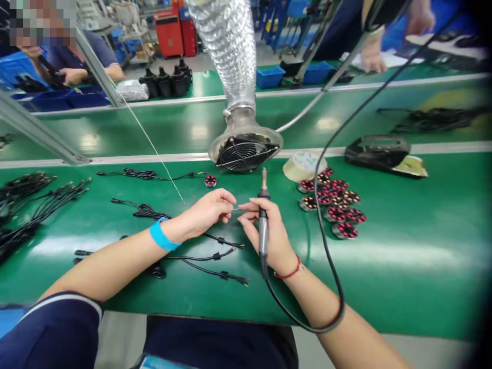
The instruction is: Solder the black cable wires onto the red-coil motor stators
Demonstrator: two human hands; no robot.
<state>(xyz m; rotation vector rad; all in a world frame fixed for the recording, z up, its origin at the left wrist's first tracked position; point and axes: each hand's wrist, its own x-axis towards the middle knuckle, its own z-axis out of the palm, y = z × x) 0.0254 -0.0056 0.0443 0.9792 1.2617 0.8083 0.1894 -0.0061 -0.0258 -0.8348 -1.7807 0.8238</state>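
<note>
My right hand [271, 230] holds a soldering iron [263, 230] upright against the fingers, its metal tip pointing away from me. My left hand [215, 210] is closed in a pinch on a short, thin, pale strand [236, 209]. The strand's other end reaches the fingertips of my right hand; whether they grip it I cannot tell. Under and beside my left forearm lie black cables [200, 257] with bare coloured wire ends. Beyond my left hand, a cable [144, 174] runs to a small round motor stator [210, 181] with red windings.
A fume extractor [246, 154] hangs ahead on a foil duct. To the right lie a tape roll [303, 166], several motor stators [334, 200] and a tape dispenser [384, 154]. Cable bundles [34, 215] lie left. A thin wire [154, 146] slants down. Other people work opposite.
</note>
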